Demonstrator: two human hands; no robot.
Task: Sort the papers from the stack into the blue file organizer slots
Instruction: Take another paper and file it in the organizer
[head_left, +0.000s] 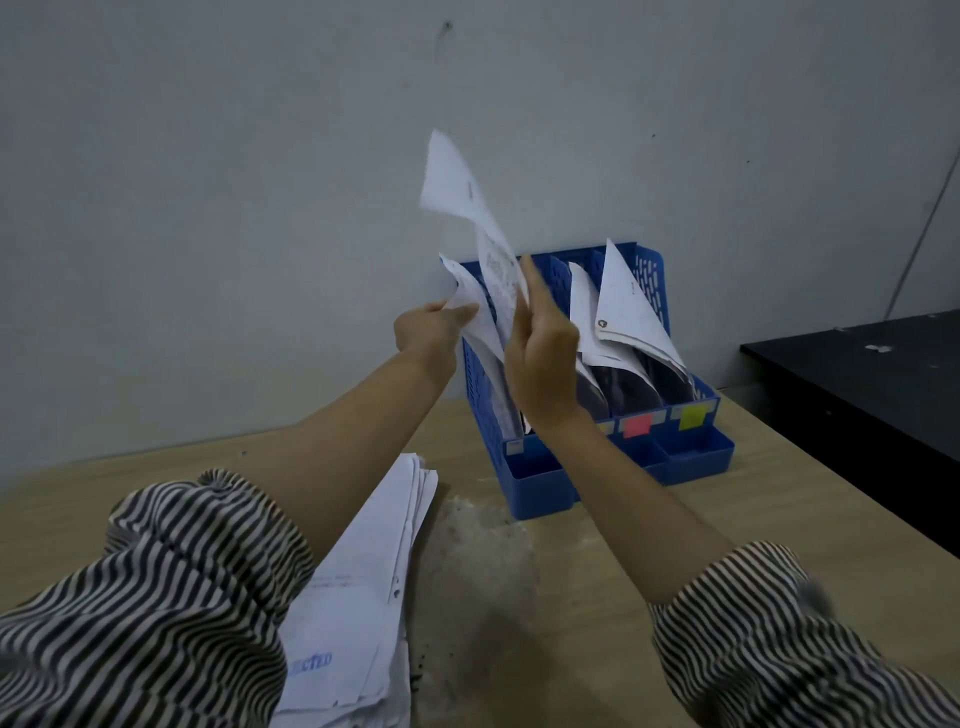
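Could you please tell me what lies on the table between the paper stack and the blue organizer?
Only bare table with a pale dusty patch, in the head view.

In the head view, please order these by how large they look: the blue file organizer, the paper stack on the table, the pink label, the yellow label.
1. Blue file organizer and paper stack: look alike in area; the stack is nearer and partly hidden by a sleeve, so unranked.
2. Pink label and yellow label: smallest, about equal.

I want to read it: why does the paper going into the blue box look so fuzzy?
Head view: the raised paper is smeared by motion blur, both hands too; the stack by the left sleeve is sharper; light is dim and bluish; wide lens bends the edges.
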